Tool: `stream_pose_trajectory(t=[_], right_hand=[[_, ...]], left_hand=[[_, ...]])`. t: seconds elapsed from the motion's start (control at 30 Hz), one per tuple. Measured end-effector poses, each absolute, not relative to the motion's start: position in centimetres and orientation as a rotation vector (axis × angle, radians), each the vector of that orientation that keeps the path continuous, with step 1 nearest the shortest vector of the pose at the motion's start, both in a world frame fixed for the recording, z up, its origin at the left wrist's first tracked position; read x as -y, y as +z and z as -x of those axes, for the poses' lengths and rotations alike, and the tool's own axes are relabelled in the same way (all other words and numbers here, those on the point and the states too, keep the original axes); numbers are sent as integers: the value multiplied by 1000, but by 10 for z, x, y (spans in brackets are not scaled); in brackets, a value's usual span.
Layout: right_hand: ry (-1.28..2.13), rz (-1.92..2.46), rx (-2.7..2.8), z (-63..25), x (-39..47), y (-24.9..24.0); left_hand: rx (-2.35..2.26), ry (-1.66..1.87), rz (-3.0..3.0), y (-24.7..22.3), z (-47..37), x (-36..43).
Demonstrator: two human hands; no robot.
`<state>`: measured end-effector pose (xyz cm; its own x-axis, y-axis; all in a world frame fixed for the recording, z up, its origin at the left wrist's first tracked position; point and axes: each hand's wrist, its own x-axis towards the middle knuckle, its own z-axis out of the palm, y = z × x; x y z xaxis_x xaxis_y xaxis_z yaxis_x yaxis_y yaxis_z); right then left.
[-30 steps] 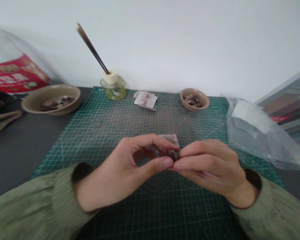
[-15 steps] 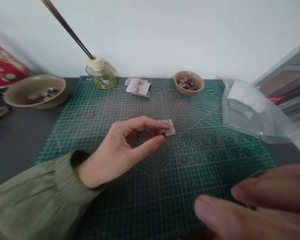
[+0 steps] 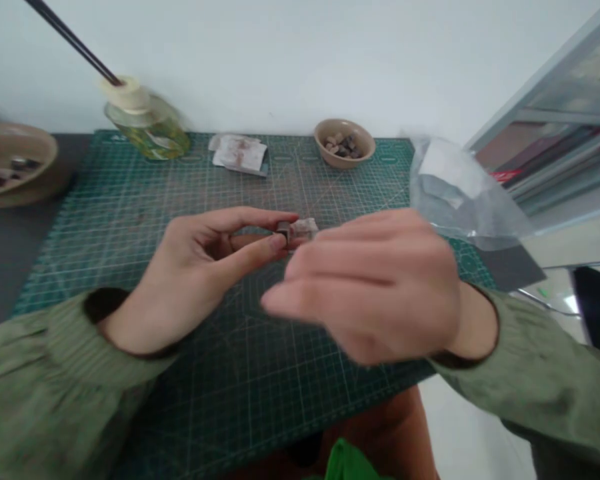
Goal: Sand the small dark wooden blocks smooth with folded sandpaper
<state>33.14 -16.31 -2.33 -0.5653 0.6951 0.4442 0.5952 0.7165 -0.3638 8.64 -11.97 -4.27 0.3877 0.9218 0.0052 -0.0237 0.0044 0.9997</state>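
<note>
My left hand (image 3: 190, 263) pinches a small dark square-edged block (image 3: 283, 231) between thumb and forefinger, above the green cutting mat (image 3: 220, 373). Right beside it, my right hand (image 3: 375, 287) is closed, fingers bunched together and smeared by motion. Whatever its fingertips may hold is hidden from me. Behind the two hands a small pale stained pad (image 3: 307, 225) lies on the mat, partly covered by the fingers.
A small tan bowl (image 3: 344, 162) of little blocks stands at the back of the mat. Folded stained wipes (image 3: 240, 155) lie left of it, then a reed diffuser bottle (image 3: 150, 130). A larger bowl (image 3: 40, 190) sits far left, a clear plastic bag (image 3: 460, 190) at right.
My right hand has come in from the lower right corner to beside my left hand. The left hand still pinches the block. The view has shifted to the right.
</note>
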Motion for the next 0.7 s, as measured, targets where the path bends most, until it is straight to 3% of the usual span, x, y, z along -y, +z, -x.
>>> stream_pose_trajectory(t=[0.23,0.7], right_hand=[[256,547,2044,-329,103,-40],[137,564,1990,-327,118,-41]], left_hand=[[-786,1013,-1267,-49,-85,119],[-661,972,-1234,-40,-89,126]])
